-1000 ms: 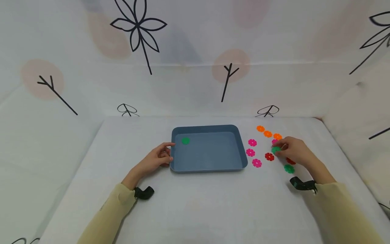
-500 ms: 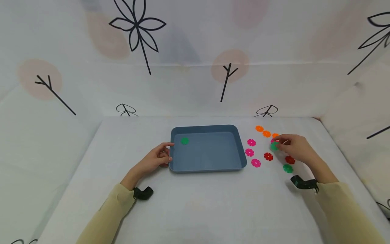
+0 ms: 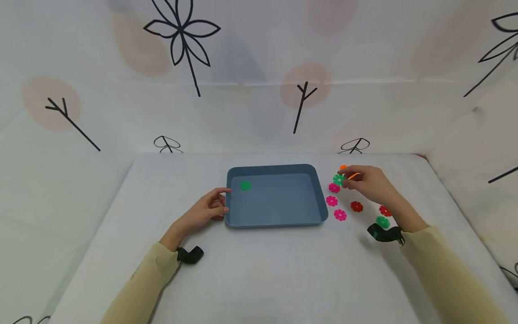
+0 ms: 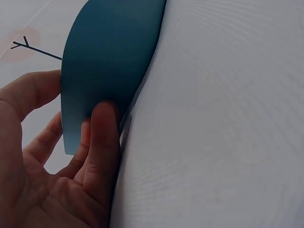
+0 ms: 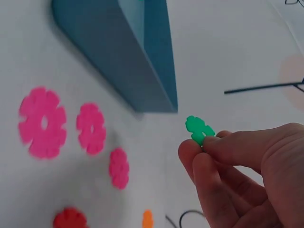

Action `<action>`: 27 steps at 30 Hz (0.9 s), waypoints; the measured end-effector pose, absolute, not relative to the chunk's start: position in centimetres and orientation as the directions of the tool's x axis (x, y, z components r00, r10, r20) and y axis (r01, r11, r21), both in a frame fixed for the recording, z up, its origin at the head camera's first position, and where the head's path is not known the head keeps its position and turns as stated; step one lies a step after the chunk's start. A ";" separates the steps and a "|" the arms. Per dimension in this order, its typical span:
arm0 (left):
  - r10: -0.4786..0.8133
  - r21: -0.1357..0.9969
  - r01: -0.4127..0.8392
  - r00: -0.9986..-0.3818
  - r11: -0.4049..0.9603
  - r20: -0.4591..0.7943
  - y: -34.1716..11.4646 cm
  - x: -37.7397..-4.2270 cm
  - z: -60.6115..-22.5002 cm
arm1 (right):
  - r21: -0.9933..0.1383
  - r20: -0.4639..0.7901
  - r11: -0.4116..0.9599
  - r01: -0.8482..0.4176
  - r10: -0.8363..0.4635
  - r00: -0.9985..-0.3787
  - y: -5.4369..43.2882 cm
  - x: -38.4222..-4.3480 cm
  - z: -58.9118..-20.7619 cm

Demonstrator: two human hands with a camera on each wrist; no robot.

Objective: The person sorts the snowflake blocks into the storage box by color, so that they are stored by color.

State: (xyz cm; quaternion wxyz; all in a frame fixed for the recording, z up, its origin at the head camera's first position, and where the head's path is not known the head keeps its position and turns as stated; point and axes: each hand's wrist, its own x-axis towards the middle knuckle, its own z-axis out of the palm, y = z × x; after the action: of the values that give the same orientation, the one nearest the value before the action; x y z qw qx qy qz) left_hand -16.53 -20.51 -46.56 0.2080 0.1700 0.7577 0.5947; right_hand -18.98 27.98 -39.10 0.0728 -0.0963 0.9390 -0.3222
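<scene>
My left hand [image 3: 199, 217] holds the left side of a shallow blue-grey tray [image 3: 279, 219]. In the left wrist view the thumb [image 4: 104, 126] presses the tray's outer wall [image 4: 114, 42], and a forefinger meets its rim. Between thumb and fingertips, my right hand [image 3: 370, 182] pinches a green flower-shaped disc [image 5: 198, 128], raised off the cloth just beyond the tray's right side. Another green flower-shaped disc [image 3: 245, 186] lies inside the tray, near its far left corner. Orange discs lie under the right hand, partly covered by its fingers.
Right of the tray lie several pink flower discs [image 3: 340, 215], a red disc [image 3: 357, 206], another red disc [image 3: 385, 210] partly behind the right forearm, and a green disc [image 3: 382, 222]. A white cloth covers the table [image 3: 259, 274]; a patterned cloth [image 3: 251, 112] hangs behind it.
My right hand has moved left and away from me with the green disc, from over the right-hand discs to over the orange ones. The left hand stays at the tray.
</scene>
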 end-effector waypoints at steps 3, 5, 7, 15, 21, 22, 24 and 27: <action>0.503 0.971 0.006 -0.856 0.240 -0.119 -20.4 -16.6 -46.4 | -0.623 -0.055 0.764 -0.168 -0.257 -0.965 26.8 -19.4 -38.9; 0.501 0.969 0.003 -0.857 0.245 -0.124 -20.4 -16.6 -46.4 | -0.629 -0.042 0.753 -0.191 -0.278 -0.960 26.0 -19.7 -38.8; 0.503 0.970 0.005 -0.856 0.245 -0.123 -20.4 -16.6 -46.4 | -0.645 -0.030 0.734 -0.213 -0.302 -0.953 25.1 -20.0 -38.8; 0.506 0.970 0.001 -0.853 0.243 -0.126 -20.4 -16.8 -46.3 | -0.708 -0.053 0.666 -0.233 -0.380 -0.924 21.6 -21.2 -39.5; 0.506 0.970 0.008 -0.854 0.243 -0.120 -20.4 -16.7 -46.3 | -0.702 -0.023 0.641 -0.310 -0.456 -0.890 19.0 -21.8 -40.1; 0.507 0.970 0.010 -0.854 0.242 -0.117 -20.4 -16.7 -46.3 | -0.700 -0.017 0.636 -0.325 -0.470 -0.883 18.6 -21.9 -40.1; 0.504 0.970 0.009 -0.855 0.242 -0.118 -20.5 -16.7 -46.4 | -0.699 -0.015 0.627 -0.344 -0.494 -0.869 17.8 -22.3 -40.3; 0.500 0.970 0.005 -0.857 0.245 -0.121 -20.5 -16.6 -46.5 | -0.714 -0.024 0.606 -0.349 -0.520 -0.854 16.8 -22.9 -40.5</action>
State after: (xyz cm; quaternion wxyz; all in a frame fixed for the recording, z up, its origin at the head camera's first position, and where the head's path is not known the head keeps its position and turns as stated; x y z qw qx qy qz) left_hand -16.63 -20.53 -46.48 0.2091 0.1663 0.7606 0.5917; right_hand -22.91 16.81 -40.45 0.1155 -0.2446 0.8888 -0.3701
